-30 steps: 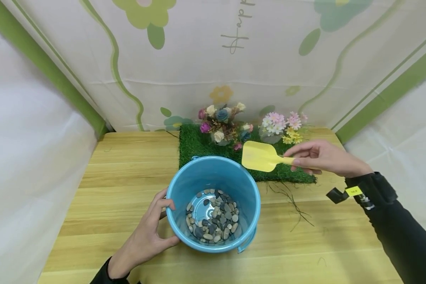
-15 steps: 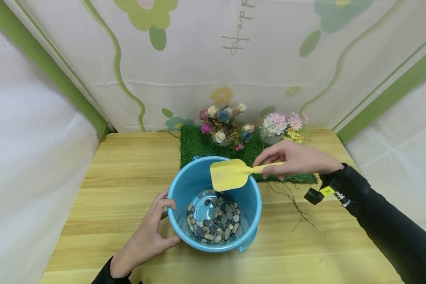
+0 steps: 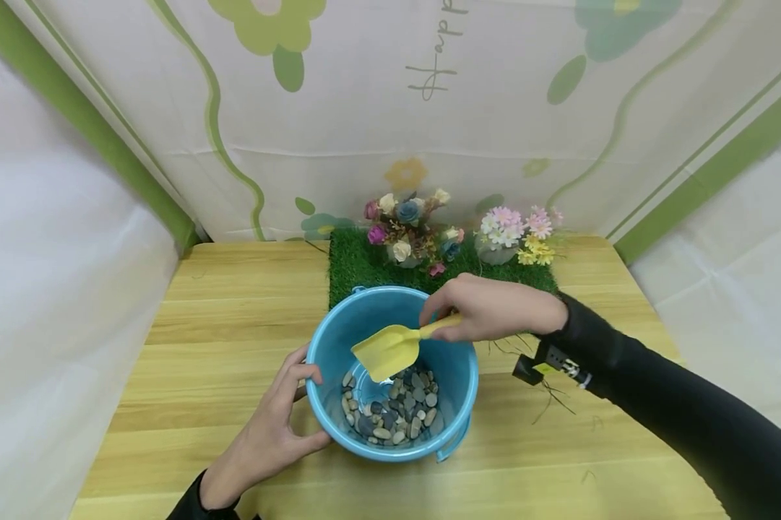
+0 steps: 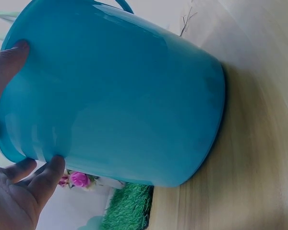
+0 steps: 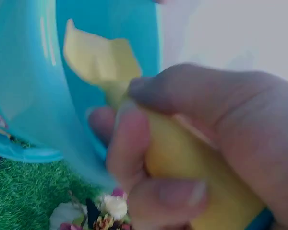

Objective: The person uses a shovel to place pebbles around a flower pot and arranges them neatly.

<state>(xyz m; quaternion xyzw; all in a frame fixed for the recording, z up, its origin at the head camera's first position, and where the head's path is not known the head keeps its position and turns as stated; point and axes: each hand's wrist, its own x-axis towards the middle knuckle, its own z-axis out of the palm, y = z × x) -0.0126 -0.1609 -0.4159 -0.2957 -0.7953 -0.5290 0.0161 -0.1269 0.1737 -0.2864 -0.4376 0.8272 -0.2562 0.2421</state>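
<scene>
A light blue plastic bucket [image 3: 390,454] stands upright on the wooden table, with grey, black and tan pebbles [image 3: 397,419] across its bottom. My left hand [image 3: 269,430] grips its left side, fingers over the rim and thumb against the outer wall, as the left wrist view of the bucket [image 4: 120,96] also shows. In my right hand [image 3: 497,307] is a yellow toy shovel [image 3: 390,351], held by its handle. The shovel's blade [image 5: 98,55] tilts down inside the bucket's mouth, above the pebbles. No pebbles show on the blade.
Behind the bucket lies a green artificial grass mat [image 3: 351,263]. On it stand a pot of mixed roses [image 3: 406,231] and a pot of pink, white and yellow flowers [image 3: 507,231]. Thin dark strands [image 3: 555,397] lie on the table [image 3: 221,310]. A printed cloth [image 3: 364,115] hangs behind.
My right hand has carried the shovel leftward from beside the bucket to over its opening, and the blade has dipped and tilted downward. The left hand and bucket stay in place.
</scene>
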